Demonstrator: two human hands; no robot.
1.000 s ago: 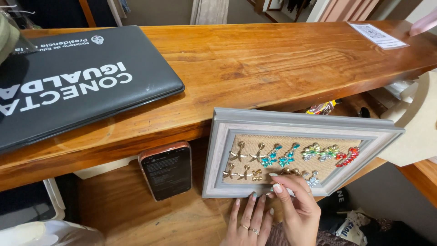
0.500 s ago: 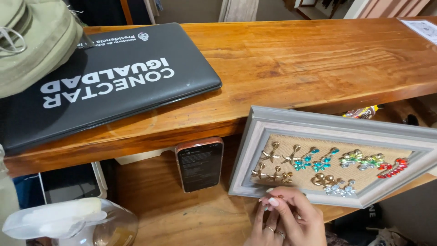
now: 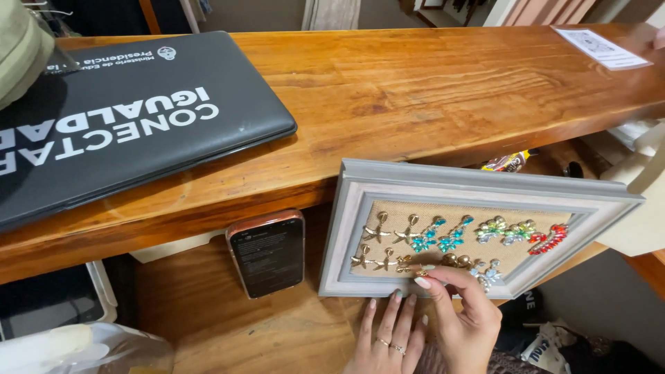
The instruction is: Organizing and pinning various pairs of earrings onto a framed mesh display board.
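A grey picture frame (image 3: 346, 228) with a burlap panel leans on the lower wooden shelf (image 3: 208, 312). Earrings are pinned to the burlap: gold starfish (image 3: 381, 230), turquoise ones (image 3: 438, 237), multicoloured ones (image 3: 506, 232) and a red pair (image 3: 547, 239). My right hand (image 3: 464, 315) reaches up from below, and its thumb and forefinger pinch a small gold earring (image 3: 420, 271) in the lower row. My left hand (image 3: 388, 336), wearing rings, lies flat on the shelf with its fingertips at the frame's bottom edge.
A phone (image 3: 267, 253) stands upright left of the frame. On the wooden counter (image 3: 415, 83) above lie a closed dark laptop (image 3: 125, 118) and a printed sheet (image 3: 599, 45). A green bag (image 3: 21, 41) is at the top left, and a plastic bag (image 3: 83, 346) at the bottom left.
The view swung left, then back right and closer. My right fingers closed on a gold earring in the lower row. My left hand stayed at the frame's bottom edge.
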